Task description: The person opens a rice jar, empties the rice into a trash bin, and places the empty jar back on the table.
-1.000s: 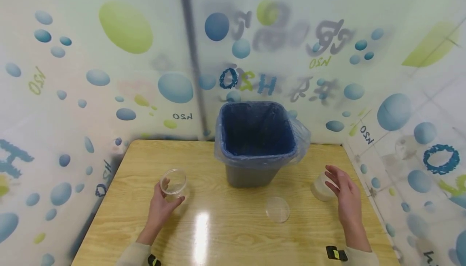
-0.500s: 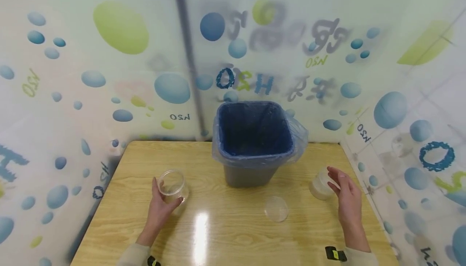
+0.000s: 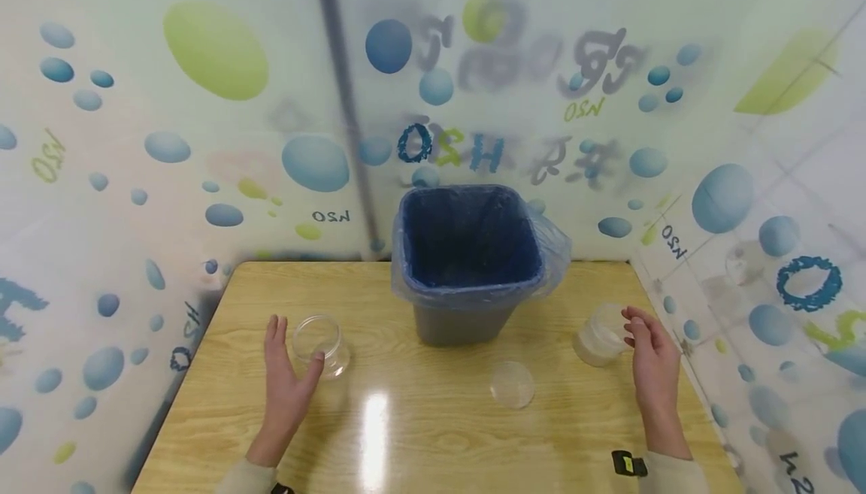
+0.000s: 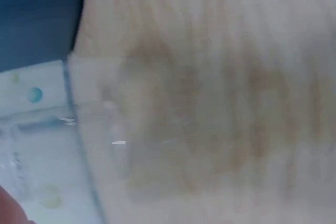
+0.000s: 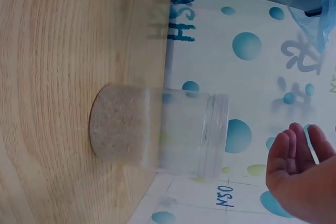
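Note:
A clear, wide-mouthed plastic jar (image 3: 325, 340) stands upright on the table at the left. Beside it is my left hand (image 3: 286, 389), fingers straight and spread apart from the thumb, which overlaps the jar's near side; contact is unclear. The left wrist view has the jar blurred and close, with a fingertip (image 4: 9, 211) in the corner. At the right stands a second clear jar (image 5: 157, 129), open-topped, its lower part filled with something brownish and granular. Loosely curled and holding nothing, my right hand (image 3: 654, 366) hovers just right of that jar. A round clear lid (image 3: 512, 385) lies between the jars.
A grey bin (image 3: 463, 321) lined with a blue plastic bag (image 3: 558, 253) stands at the middle back. Patterned walls (image 3: 304, 65) enclose the wooden table (image 3: 433, 441) behind and at the sides.
My left hand has let go of the left jar, fingers opening away to the left; the jar stays on the table. My right hand has shifted slightly right, away from its jar.

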The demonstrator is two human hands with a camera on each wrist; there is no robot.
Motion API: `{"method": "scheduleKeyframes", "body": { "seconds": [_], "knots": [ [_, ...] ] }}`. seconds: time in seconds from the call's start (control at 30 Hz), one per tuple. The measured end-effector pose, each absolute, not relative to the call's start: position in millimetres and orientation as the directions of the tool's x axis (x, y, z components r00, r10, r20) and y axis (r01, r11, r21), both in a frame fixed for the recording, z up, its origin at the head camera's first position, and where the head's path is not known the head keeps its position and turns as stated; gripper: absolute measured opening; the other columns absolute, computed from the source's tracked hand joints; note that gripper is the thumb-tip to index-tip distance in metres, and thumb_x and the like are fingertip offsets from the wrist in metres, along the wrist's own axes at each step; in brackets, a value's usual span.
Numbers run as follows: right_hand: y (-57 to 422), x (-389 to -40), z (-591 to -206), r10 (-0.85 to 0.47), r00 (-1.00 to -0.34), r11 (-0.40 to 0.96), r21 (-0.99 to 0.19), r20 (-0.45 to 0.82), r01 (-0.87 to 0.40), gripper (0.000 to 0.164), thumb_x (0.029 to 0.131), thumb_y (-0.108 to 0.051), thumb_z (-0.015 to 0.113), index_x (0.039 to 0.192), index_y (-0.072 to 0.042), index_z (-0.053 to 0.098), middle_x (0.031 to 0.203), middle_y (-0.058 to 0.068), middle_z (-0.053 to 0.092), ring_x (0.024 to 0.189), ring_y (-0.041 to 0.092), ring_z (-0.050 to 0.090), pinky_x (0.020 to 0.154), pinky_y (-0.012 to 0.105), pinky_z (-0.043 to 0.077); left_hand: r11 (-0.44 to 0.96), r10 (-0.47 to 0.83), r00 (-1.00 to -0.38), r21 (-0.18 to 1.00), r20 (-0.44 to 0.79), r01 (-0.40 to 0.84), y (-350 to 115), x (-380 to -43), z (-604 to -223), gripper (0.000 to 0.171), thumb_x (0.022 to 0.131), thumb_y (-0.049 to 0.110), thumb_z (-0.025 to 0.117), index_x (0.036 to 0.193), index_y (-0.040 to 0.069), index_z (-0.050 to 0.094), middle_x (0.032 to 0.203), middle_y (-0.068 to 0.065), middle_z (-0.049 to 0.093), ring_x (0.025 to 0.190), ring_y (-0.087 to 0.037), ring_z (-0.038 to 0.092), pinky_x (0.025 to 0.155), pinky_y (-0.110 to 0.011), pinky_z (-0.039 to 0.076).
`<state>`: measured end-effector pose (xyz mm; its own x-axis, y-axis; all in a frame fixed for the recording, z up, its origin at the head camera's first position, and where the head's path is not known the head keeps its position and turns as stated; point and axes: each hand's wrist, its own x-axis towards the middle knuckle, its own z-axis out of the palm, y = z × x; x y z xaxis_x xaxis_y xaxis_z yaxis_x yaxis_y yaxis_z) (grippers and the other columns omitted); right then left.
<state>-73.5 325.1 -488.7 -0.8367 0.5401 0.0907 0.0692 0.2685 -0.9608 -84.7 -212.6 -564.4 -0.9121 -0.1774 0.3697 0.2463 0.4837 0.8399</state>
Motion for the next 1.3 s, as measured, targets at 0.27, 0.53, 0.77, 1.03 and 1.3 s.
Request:
{"method": "scheduleKeyframes", "body": {
  "seconds": [0.27, 0.53, 0.77, 1.03, 1.3],
  "knots": [
    [334, -79, -495, 0.481, -0.866, 0.514, -0.843, 0.134, 0.155, 0.050, 0.109, -0.037, 0.046, 0.148, -0.008, 0.056, 0.148, 0.017, 0.054, 0.131, 0.032, 0.052, 0.094, 0.029, 0.044, 0.565, -0.004, -0.757, 0.626, 0.653, 0.537, -191, -95, -548, 0.069, 0.084, 0.007, 0.066, 0.147, -0.009, 0.044, 0.159, -0.030, 0.035, 0.150, -0.044, 0.028, 0.122, -0.032, 0.023],
    [348, -90, -508, 0.336, -0.928, 0.684, -0.719, 0.160, 0.124, 0.066, 0.107, -0.037, 0.052, 0.154, 0.007, 0.038, 0.155, 0.035, 0.036, 0.142, 0.055, 0.032, 0.110, 0.071, 0.030, 0.565, 0.103, -0.770, 0.600, 0.630, 0.567, -174, -91, -551, 0.064, 0.084, 0.003, 0.066, 0.144, -0.008, 0.049, 0.150, -0.027, 0.049, 0.143, -0.044, 0.040, 0.121, -0.023, 0.022],
    [353, -102, -517, 0.263, -0.961, 0.763, -0.628, 0.081, 0.156, 0.088, 0.103, -0.047, 0.058, 0.158, 0.012, 0.022, 0.160, 0.042, 0.018, 0.143, 0.062, 0.022, 0.111, 0.075, 0.024, 0.587, 0.217, -0.762, 0.543, 0.610, 0.601, -156, -91, -556, 0.070, 0.085, 0.007, 0.069, 0.150, -0.004, 0.046, 0.147, -0.024, 0.053, 0.138, -0.044, 0.048, 0.120, -0.020, 0.023],
    [352, -106, -525, 0.252, -0.967, 0.788, -0.572, -0.039, 0.229, 0.104, 0.099, -0.061, 0.056, 0.162, 0.007, 0.008, 0.162, 0.041, 0.010, 0.143, 0.064, 0.019, 0.110, 0.077, 0.024, 0.544, 0.182, -0.831, 0.650, 0.526, 0.530, -138, -87, -560, 0.068, 0.088, 0.010, 0.068, 0.150, -0.004, 0.044, 0.149, -0.022, 0.053, 0.134, -0.044, 0.051, 0.116, -0.011, 0.021],
    [348, -109, -528, 0.301, -0.951, 0.814, -0.499, -0.073, 0.296, 0.106, 0.097, -0.062, 0.058, 0.161, 0.009, 0.012, 0.157, 0.044, 0.017, 0.131, 0.070, 0.029, 0.099, 0.079, 0.034, 0.552, 0.176, -0.852, 0.667, 0.493, 0.501, -131, -84, -566, 0.069, 0.086, 0.006, 0.072, 0.149, -0.006, 0.045, 0.146, -0.023, 0.054, 0.133, -0.043, 0.052, 0.117, -0.011, 0.020]
  ]
}}
